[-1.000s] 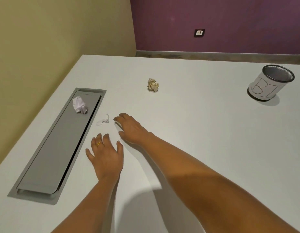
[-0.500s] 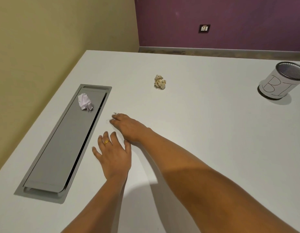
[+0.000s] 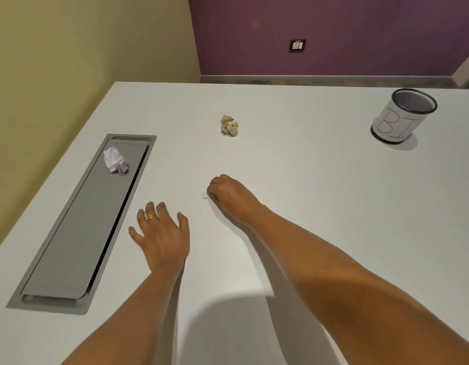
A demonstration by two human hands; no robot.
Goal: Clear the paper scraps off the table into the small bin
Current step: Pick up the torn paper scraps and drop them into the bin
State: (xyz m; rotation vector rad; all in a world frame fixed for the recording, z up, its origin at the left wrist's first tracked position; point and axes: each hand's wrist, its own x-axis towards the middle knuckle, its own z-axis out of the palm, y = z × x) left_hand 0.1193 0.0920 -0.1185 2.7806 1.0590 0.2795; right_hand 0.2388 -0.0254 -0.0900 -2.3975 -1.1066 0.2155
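- White and smooth, the flat tabletop (image 3: 307, 206) fills most of the view; its far edge runs below a purple wall and its left edge runs along a yellow-green wall.
- Set into the table near the left edge is a long grey metal cable tray with a hinged lid (image 3: 78, 233), lying lengthwise toward the far side.
- On the far end of that grey lid sits a crumpled white paper ball (image 3: 114, 159), close to the tray's far rim.
- A crumpled beige paper ball (image 3: 229, 125) lies alone on the open tabletop, well apart from both hands and from the tray.
- The right hand (image 3: 229, 197) is curled into a loose fist with knuckles up, fingertips closed down on a small white paper scrap (image 3: 205, 196) that peeks out at its left side; the scrap is mostly hidden.
- The left hand (image 3: 162, 233) lies flat on the table with fingers spread, between the tray's right edge and the right hand, holding nothing; a gold ring (image 3: 151, 217) is on one finger.
- A small round black mesh bin wrapped in white paper with handwritten letters (image 3: 401, 117) stands upright at the far right, near the table's far edge.
- Between the right hand and the bin the white surface is bare and wide.
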